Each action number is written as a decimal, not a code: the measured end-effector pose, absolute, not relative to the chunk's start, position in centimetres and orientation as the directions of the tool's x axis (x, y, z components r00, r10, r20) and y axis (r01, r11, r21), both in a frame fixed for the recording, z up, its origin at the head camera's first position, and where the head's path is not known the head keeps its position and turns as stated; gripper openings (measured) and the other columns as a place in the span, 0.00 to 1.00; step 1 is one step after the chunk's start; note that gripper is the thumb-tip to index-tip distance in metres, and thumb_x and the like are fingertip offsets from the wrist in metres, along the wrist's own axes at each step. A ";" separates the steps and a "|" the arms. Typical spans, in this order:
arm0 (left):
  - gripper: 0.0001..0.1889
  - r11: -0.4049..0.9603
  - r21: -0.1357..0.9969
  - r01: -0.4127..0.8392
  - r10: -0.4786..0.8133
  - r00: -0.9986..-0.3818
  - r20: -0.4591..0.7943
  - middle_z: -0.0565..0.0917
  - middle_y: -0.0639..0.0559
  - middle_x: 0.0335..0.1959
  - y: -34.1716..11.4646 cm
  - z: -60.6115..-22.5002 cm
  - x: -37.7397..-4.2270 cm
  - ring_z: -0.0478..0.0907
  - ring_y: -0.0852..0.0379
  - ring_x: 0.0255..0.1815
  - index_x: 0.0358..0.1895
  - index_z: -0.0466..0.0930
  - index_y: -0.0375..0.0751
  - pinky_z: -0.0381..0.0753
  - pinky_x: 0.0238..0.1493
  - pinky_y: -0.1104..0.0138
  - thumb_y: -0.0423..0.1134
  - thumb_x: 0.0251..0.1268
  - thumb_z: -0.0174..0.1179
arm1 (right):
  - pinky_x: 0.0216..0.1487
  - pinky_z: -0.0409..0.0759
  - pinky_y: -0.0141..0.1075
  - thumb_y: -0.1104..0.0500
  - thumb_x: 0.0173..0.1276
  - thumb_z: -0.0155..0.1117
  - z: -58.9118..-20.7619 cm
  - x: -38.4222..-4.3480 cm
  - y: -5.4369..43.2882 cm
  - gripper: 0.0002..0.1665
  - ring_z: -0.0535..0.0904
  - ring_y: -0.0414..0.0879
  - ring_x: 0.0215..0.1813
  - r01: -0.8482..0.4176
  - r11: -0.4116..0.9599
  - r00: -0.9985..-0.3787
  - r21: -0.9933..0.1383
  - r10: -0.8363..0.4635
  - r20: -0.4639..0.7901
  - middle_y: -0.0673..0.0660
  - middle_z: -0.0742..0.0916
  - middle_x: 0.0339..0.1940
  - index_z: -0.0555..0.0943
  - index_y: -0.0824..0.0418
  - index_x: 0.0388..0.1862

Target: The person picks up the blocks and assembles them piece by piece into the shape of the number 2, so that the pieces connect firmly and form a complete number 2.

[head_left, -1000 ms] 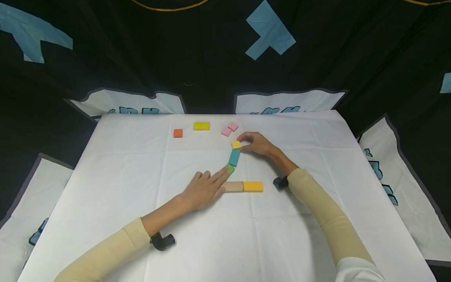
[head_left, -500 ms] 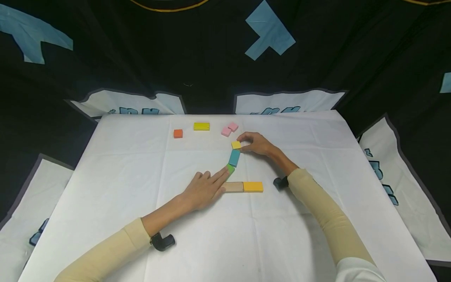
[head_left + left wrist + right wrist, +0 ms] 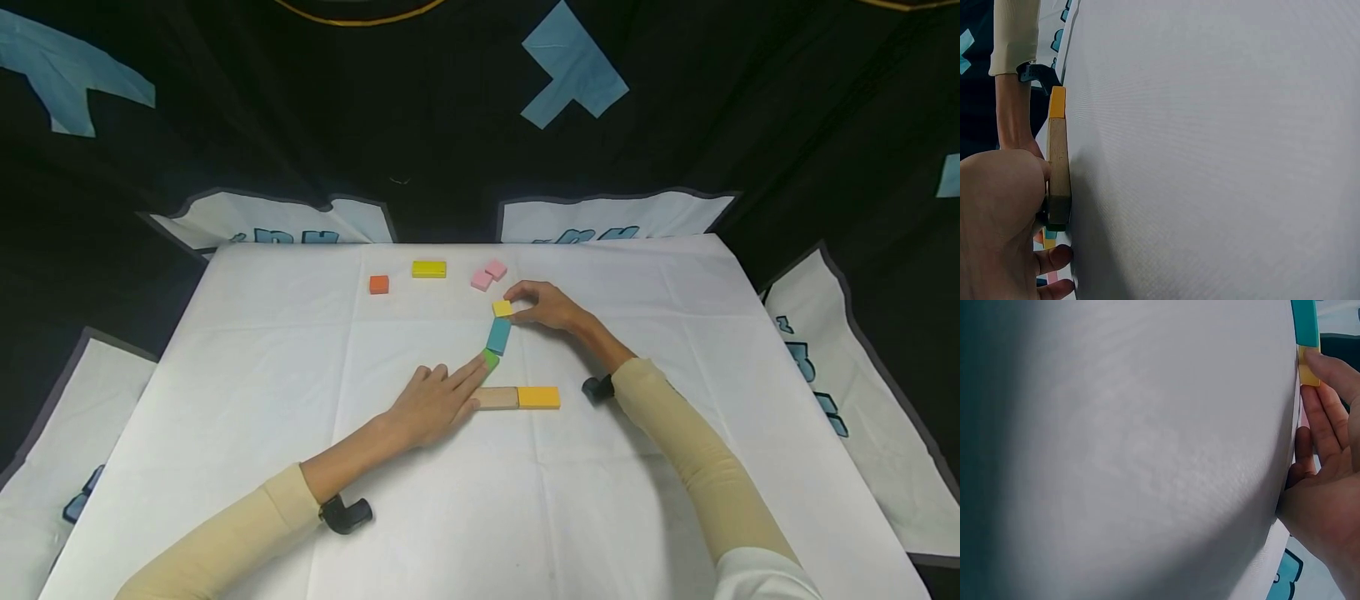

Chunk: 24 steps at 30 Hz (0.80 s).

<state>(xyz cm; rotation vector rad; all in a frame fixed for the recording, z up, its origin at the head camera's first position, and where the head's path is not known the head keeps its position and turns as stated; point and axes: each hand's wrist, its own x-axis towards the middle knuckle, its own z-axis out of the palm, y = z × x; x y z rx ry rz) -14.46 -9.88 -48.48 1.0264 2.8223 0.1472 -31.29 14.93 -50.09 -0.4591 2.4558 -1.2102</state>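
My left hand (image 3: 431,408) lies over the table with its index and middle fingers stretched onto a green block (image 3: 492,360); its thumb is at the left end of a plain wooden block (image 3: 498,398). An amber block (image 3: 538,397) continues that row, end to end. From the green block a teal block (image 3: 498,335) leads away, slightly tilted, up to a small yellow block (image 3: 502,308). My right hand (image 3: 546,305) pinches this yellow block between thumb and fingers; in the right wrist view the thumb (image 3: 1332,372) covers part of it. My left hand partly hides the green and wooden blocks.
Toward the far edge of the white-covered table (image 3: 637,517) lie an orange block (image 3: 378,285), a longer yellow block (image 3: 429,269) and two pink blocks (image 3: 482,280), the pink ones corner to corner. A black curtain (image 3: 450,125) hangs behind.
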 end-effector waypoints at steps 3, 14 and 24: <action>0.32 0.763 0.145 0.630 0.645 -0.759 -0.092 0.53 0.52 0.81 -9.9 -48.6 -14.5 0.71 0.48 0.47 0.81 0.51 0.47 0.69 0.47 0.55 0.54 0.81 0.41 | 0.73 0.58 0.47 0.61 0.63 0.74 -50.1 -31.3 15.0 0.24 0.70 0.50 0.65 -0.126 0.584 -0.876 -0.802 -0.445 -0.186 0.55 0.83 0.58 0.81 0.57 0.58; 0.32 0.759 0.153 0.633 0.648 -0.756 -0.092 0.52 0.52 0.81 -9.9 -48.6 -14.4 0.71 0.49 0.46 0.81 0.51 0.47 0.69 0.47 0.56 0.55 0.81 0.41 | 0.72 0.59 0.51 0.59 0.66 0.70 -49.2 -32.1 15.6 0.27 0.68 0.50 0.69 -0.073 0.596 -0.835 -0.800 -0.475 -0.278 0.55 0.81 0.64 0.78 0.55 0.64; 0.32 0.756 0.146 0.639 0.653 -0.753 -0.086 0.51 0.53 0.81 -10.1 -48.7 -14.4 0.70 0.49 0.46 0.81 0.49 0.48 0.69 0.47 0.56 0.54 0.81 0.40 | 0.62 0.72 0.49 0.52 0.75 0.62 -48.4 -33.2 15.5 0.21 0.75 0.53 0.60 0.052 0.561 -0.921 -0.827 -0.294 -0.257 0.57 0.82 0.59 0.78 0.57 0.63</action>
